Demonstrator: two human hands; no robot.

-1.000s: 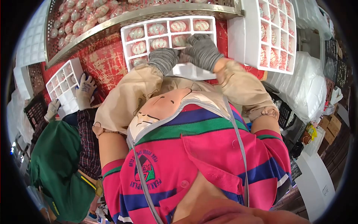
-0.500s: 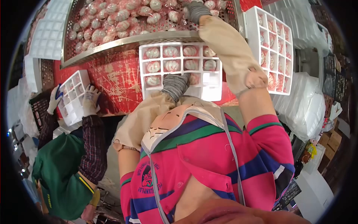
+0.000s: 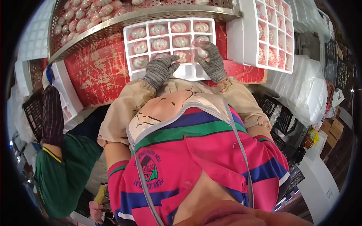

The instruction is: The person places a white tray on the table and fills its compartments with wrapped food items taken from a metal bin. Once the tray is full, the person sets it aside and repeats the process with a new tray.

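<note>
A white foam tray (image 3: 166,22) with square compartments lies in front of me, many of them holding pale, ribbed round pieces in pink-and-clear wrap. My right hand (image 3: 213,62), in a grey knitted glove, has its fingers closed on a wrapped round piece (image 3: 203,54) over the right-hand column. My left hand (image 3: 160,71), gloved alike, lies over the third row with thumb and fingers apart. Its fingertips are beside another wrapped piece (image 3: 182,57). Part of the row beneath the left hand is hidden.
A perforated metal bin (image 3: 151,12) of loose wrapped pieces stands beyond the tray. At right is a filled foam tray (image 3: 245,34) on a raised white block. On the left, a co-worker's sleeve (image 3: 52,113) reaches beside another foam tray (image 3: 68,88). Clear plastic bags (image 3: 305,94) lie at right.
My right hand has come back from the bin to the tray with a wrapped piece. My left hand has shifted within the third row. The co-worker's tray has turned.
</note>
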